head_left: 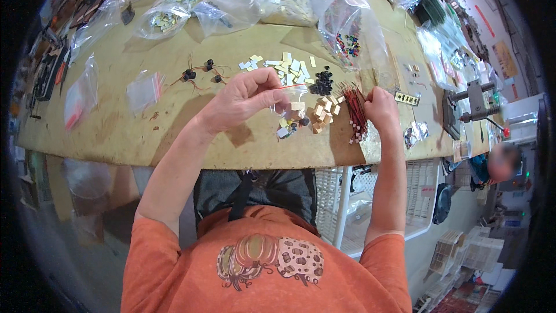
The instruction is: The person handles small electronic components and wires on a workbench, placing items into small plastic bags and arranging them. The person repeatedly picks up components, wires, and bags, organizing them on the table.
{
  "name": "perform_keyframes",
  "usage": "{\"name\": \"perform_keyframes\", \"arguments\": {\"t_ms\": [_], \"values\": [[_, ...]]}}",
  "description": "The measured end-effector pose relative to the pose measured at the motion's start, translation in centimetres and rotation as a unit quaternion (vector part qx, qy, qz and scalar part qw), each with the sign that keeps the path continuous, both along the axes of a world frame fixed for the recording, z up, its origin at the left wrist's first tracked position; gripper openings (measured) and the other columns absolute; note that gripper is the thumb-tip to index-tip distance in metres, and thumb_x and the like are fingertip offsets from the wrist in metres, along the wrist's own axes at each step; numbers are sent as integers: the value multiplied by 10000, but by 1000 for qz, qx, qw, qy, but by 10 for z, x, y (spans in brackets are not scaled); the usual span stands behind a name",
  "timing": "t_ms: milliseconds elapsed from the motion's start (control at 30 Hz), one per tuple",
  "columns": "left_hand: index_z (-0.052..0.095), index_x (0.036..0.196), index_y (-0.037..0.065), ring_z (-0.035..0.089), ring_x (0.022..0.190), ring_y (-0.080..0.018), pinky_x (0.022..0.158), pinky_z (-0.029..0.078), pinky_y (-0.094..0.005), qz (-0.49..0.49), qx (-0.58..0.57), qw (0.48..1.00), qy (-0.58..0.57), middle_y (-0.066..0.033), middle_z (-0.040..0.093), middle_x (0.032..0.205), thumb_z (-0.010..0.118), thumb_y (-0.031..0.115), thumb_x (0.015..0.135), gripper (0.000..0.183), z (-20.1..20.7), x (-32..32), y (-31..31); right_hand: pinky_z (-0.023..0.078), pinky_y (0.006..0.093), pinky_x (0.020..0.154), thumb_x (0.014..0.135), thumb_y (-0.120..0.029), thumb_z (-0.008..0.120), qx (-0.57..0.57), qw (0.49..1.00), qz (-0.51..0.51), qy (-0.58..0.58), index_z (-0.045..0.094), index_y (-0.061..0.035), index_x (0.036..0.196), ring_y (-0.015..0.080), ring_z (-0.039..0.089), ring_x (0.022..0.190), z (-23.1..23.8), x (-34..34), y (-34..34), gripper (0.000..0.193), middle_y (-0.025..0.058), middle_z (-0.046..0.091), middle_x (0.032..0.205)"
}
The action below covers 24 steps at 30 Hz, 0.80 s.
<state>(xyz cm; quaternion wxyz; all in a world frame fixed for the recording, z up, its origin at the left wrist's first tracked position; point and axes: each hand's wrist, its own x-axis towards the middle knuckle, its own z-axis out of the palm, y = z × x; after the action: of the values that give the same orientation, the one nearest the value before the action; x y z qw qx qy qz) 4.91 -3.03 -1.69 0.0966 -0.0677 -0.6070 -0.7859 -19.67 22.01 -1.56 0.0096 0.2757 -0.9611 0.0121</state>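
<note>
My left hand [252, 98] pinches a small clear zip bag [295, 94] with a red strip along its top. Small parts show in or behind the bag, among them a tan block and dark and coloured bits. My right hand [382, 107] is closed at the right side of a bundle of thin red wires [355, 113] with white ends; what its fingertips hold is hidden. Between my hands lie a pile of tan wooden blocks [324, 114] and a heap of small black parts [322, 83]. White and cream rectangular pieces [295, 69] are scattered behind them.
Flat zip bags [143, 93] and black round parts with wires [197, 72] lie to the left. A white plastic tub [301, 0] and filled bags [350, 37] stand at the back. A metal clamp-like device [475, 101] is at the right; below the edge sits a white basket [417, 197].
</note>
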Motion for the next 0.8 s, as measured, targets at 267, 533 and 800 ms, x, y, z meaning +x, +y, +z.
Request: {"name": "perform_keyframes", "arguments": {"t_ms": [267,533,800], "values": [[581,956,19,591,840,-83,783,489,-246,33,6,999,-9,-21,652,902,574,122,989,108,3,1,0,505,437,850,735,-63,613,15,997,44,-62,638,26,793,390,628,929,20,4,6,109,238,655,909],[588,927,36,577,821,-91,766,471,-251,43,2,999,-20,-16,631,869,584,162,987,140,6,1,2,502,491,791,792,-82,604,-67,995,71,0,562,7,860,417,623,891,5,6,29,119,230,646,900],[586,954,35,588,831,-84,785,484,-249,37,4,999,-16,-9,634,891,577,161,993,132,5,2,2,503,442,793,756,-46,609,-89,988,129,18,600,32,833,400,627,871,-15,-11,35,110,229,646,870]]}}
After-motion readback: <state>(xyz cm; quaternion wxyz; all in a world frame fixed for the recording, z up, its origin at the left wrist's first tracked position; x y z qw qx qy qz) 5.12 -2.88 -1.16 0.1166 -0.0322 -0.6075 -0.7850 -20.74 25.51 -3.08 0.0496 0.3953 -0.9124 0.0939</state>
